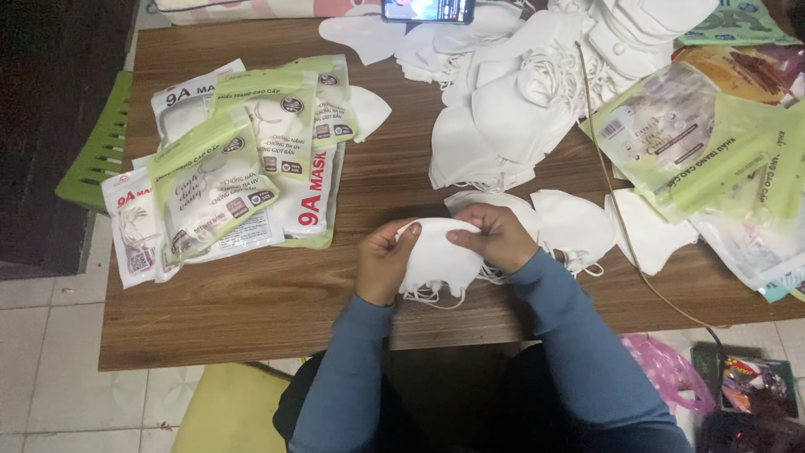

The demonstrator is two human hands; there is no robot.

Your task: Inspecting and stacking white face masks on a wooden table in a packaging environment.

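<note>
We seem to be in a home turned packing spot: a low wooden worktop (251, 310) on tiled floor (50, 369), heaped with white face masks (503, 109) and printed pouches (226, 168).

Masks (436, 256) plain white – loose pile (503, 109) too. Packets (226, 168) pale green and white, red lettering. Table (277, 302) brown woodgrain. Sleeves (570, 335) slate blue, stool (96, 151) green, bag (667, 369) pink, floor tiles (42, 377) off-white.

A small stack of white folded face masks (436, 256) is being held just above the near edge of the wooden table, pinched at its top edge from both sides, with thin white ear loops dangling loosely beneath it.
</note>
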